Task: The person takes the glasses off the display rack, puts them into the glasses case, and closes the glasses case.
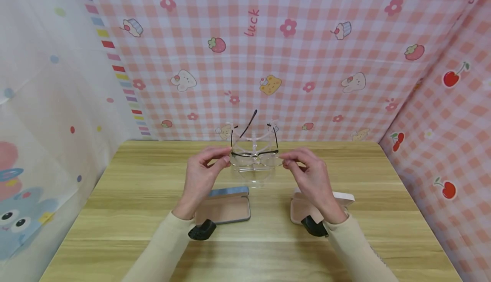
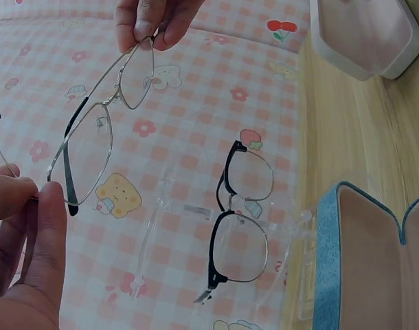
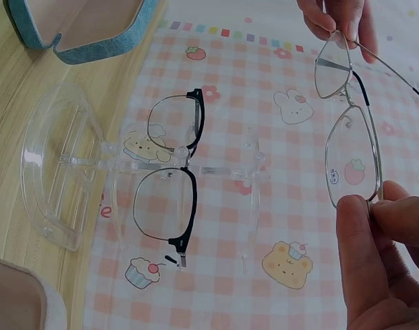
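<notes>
Above the middle of the desk [image 1: 268, 248], both hands are narrowed to a pinch on one pair of wire glasses [image 3: 352, 148]. The left hand [image 1: 200, 175] grips the frame at its left end between thumb and fingers; the right hand [image 1: 315, 175] pinches the opposite end in the same way. So held, the glasses hang in the air between the hands, lenses side by side.

Both arms reach forward from the near edge in pale sleeves [image 1: 161, 243], slanting inward so that the hands face each other. A black device [image 1: 202, 230] sits at the left wrist, and another [image 1: 314, 225] at the right.

Just beyond the wire glasses rises a clear stand [image 3: 31, 161] bearing black-browed glasses [image 3: 194, 206]. From the head these overlap the held pair, while both wrist views show the two pairs apart.

Nearer the person, a blue case [image 1: 230, 209] lies open on the left, its left part hidden by the left hand and wrist. On the right lies an open white case [image 1: 301, 211], partly covered by the right hand and wrist. Behind the desk hangs a pink checked cloth [image 1: 245, 64] printed with flowers, strawberries and cupcakes.
</notes>
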Demonstrator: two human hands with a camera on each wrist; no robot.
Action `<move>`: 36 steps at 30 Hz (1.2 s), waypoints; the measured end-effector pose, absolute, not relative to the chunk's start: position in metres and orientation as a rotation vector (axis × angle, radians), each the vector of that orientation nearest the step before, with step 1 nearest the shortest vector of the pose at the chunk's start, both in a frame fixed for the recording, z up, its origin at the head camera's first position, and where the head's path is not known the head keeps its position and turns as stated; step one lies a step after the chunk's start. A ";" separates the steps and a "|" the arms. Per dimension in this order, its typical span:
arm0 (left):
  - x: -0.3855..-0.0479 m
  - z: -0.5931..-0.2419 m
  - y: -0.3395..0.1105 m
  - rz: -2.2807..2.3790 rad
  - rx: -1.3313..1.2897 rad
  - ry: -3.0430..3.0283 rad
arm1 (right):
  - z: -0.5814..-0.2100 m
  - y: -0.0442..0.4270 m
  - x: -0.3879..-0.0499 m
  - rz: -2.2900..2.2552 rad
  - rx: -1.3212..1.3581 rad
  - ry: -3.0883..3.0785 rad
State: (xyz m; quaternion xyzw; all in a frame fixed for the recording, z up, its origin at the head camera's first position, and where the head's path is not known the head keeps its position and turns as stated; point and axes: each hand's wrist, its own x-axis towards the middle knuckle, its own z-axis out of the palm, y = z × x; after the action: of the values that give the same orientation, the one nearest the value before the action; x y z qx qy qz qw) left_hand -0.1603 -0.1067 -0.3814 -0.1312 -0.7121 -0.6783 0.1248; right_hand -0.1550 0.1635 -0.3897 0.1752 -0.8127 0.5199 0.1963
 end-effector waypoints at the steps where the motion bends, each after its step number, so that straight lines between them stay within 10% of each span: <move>1: -0.160 -0.382 -0.107 -1.983 -0.382 -2.078 | -0.390 0.164 -0.155 1.453 0.491 -2.280; 36: -0.158 -0.380 -0.110 -1.765 -0.407 -2.278 | -0.391 0.164 -0.156 1.421 0.513 -2.276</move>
State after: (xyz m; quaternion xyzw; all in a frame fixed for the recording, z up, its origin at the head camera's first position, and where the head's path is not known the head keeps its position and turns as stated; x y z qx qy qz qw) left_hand -0.1580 -0.1102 -0.3798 -0.1388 -0.7776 -0.6024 0.1153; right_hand -0.1559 0.1635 -0.3909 0.1838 -0.8158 0.5092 0.2037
